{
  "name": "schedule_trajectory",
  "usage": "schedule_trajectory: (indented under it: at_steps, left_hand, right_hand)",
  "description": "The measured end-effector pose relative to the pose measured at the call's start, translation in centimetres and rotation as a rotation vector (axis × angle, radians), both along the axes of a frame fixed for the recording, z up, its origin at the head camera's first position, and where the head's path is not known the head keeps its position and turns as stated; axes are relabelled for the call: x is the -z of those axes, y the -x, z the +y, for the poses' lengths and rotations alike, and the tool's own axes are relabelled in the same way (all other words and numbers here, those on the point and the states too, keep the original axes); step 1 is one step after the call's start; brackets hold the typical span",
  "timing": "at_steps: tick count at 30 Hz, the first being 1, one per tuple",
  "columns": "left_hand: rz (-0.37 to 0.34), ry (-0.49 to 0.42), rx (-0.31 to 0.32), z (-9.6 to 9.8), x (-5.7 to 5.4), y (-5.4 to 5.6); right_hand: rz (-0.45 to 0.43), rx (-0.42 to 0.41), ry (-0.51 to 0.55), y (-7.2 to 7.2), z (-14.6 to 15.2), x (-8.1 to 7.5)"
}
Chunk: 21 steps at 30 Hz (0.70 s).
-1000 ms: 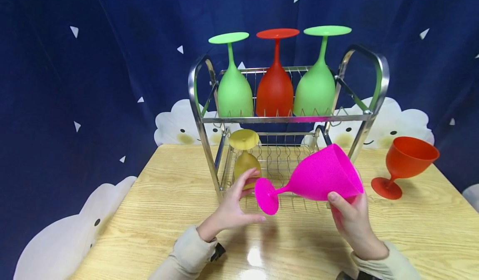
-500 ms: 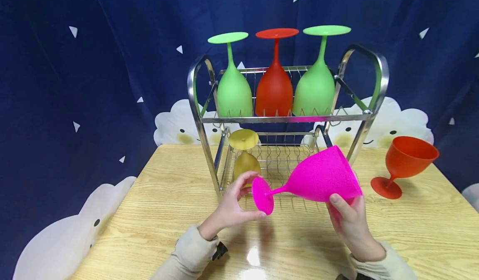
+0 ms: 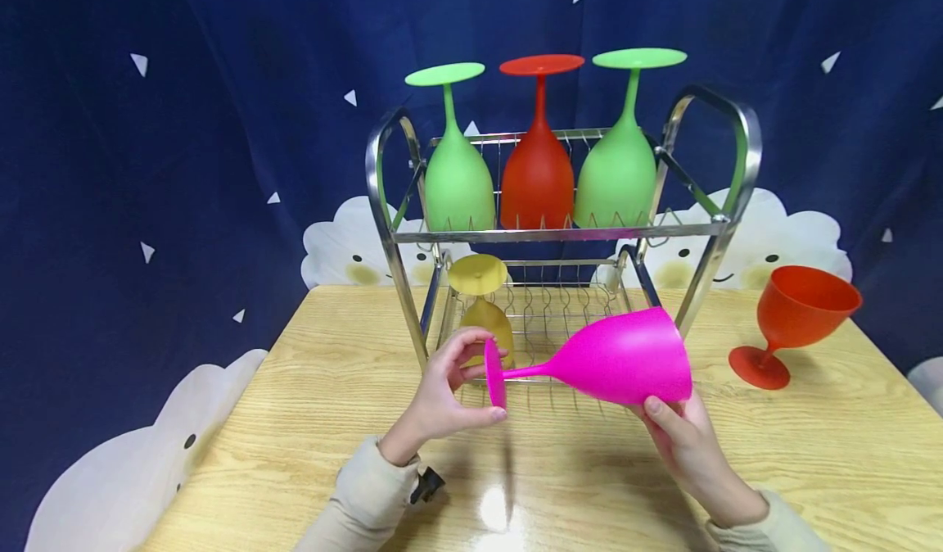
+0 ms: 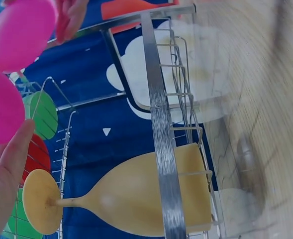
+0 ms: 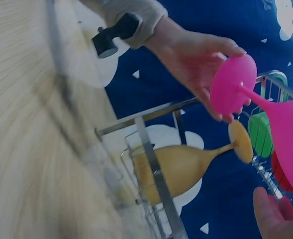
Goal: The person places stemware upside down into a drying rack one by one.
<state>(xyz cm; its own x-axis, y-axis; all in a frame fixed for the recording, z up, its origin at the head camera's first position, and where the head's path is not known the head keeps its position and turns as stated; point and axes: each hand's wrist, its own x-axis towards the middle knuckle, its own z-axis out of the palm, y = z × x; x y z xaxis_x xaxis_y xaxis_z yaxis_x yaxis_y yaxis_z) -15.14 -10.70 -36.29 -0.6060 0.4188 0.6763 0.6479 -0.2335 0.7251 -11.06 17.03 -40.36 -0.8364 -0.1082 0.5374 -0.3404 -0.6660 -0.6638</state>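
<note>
A bright pink goblet [image 3: 619, 359] lies nearly level in the air in front of the rack, its mouth toward the right. My left hand [image 3: 435, 400] grips its round foot by the edge, thumb below and fingers above. From underneath, my right hand [image 3: 692, 445] holds the bowl near the rim, with the thumb on the front. The right wrist view shows the left hand [image 5: 191, 59] around the pink foot [image 5: 228, 84]. Just behind the left hand, a yellow goblet [image 3: 479, 278] stands upside down on the rack's lower tier; the fingers partly hide it.
The two-tier metal dish rack [image 3: 560, 235] carries a green goblet [image 3: 458, 179], a red goblet [image 3: 536, 179] and another green goblet [image 3: 617, 179] upside down on top. An upright red goblet [image 3: 799, 310] stands on the wooden table [image 3: 324, 355] at right. A dark blue curtain hangs behind.
The pink goblet has moved slightly left and turned more level, its mouth now facing away to the right. My left fingers, earlier apart from its foot, now grip it.
</note>
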Motion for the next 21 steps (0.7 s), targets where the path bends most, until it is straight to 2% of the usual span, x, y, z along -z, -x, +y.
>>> schedule_trajectory:
  at_steps: [3,5,6,7,8,11,13,15,17,21]
  left_hand:
    - [-0.035,0.027,-0.029,-0.2,-0.2,-0.2]
    - [-0.053,0.052,-0.052,-0.3,-0.3,-0.3]
    - [-0.063,0.065,-0.066,-0.4,-0.4,-0.4]
    - [-0.068,0.078,-0.081,-0.5,-0.4,-0.4]
    - [-0.068,0.093,-0.097,-0.6,-0.5,-0.4]
    - [-0.065,0.132,-0.134,-0.8,-0.4,-0.4]
    - [-0.072,0.160,-0.155,-0.9,-0.4,-0.4]
    - [-0.075,0.186,-0.163,-1.0,-0.3,-0.4]
    - [-0.074,0.205,-0.162,-0.9,-0.1,-0.3]
    - [-0.069,0.246,-0.171,-0.7,0.1,-0.4]
  right_hand:
    - [0.000,0.067,-0.120,0.1,0.7,0.0]
    - [0.015,0.163,-0.250,0.0,1.2,-0.6]
    - [0.052,0.218,-0.313,0.0,1.5,-1.1]
    - [0.073,0.316,-0.435,-0.5,1.4,-2.9]
    - [0.136,0.403,-0.535,-0.3,1.7,-3.5]
    - [0.419,0.691,-0.833,0.5,2.7,-4.9]
    - [0.605,0.836,-1.011,1.1,3.1,-5.8]
    - [0.759,0.871,-1.125,1.6,3.1,-6.5]
    - [0.845,0.827,-1.229,1.8,2.9,-7.3]
    - [0.916,0.745,-1.425,2.0,2.2,-8.1]
